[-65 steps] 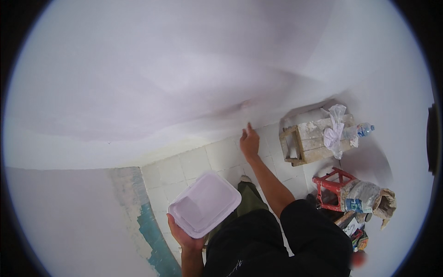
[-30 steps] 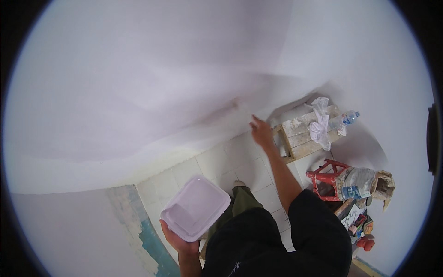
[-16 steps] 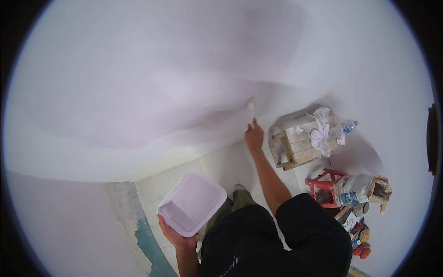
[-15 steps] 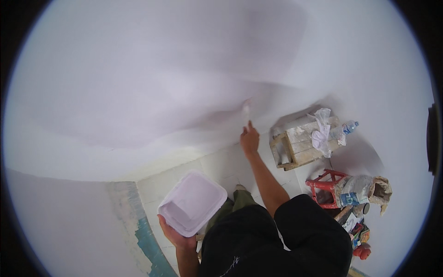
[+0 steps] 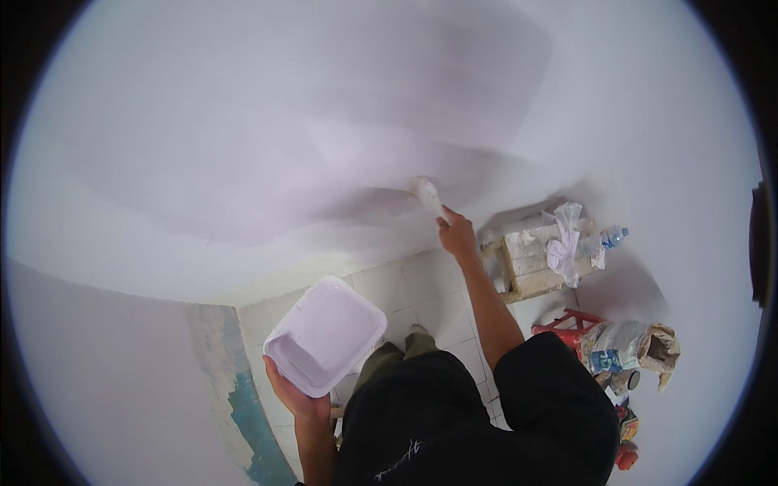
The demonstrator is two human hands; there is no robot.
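Note:
My right hand [image 5: 458, 235] is closed round the handle of a pale paintbrush [image 5: 426, 194]. The broad head of the brush is against the whitish-lilac wall [image 5: 243, 138], where its shadow meets it. At the lower left, my left hand [image 5: 293, 395] grips the near corner of a shallow plastic tray [image 5: 356, 354], fingers passing underneath it. Pale lilac paint coats the inside of that tray, which is held tilted and shows a darker shaded patch at its near left end. The fingers under the tray are hidden.
A wooden stool [image 5: 539, 263] on the right carries a plastic bag [image 5: 565, 243] and a water bottle [image 5: 613, 236]. Nearer stand a red stool [image 5: 559, 328] and an open sack [image 5: 660, 348]. Peeling turquoise paint [image 5: 255, 425] marks the left wall above the tiled floor [image 5: 381, 287].
My right hand has moved slightly right, and the brush now leans left with its broad side showing. The tray in my left hand has shifted a little left and upward in view.

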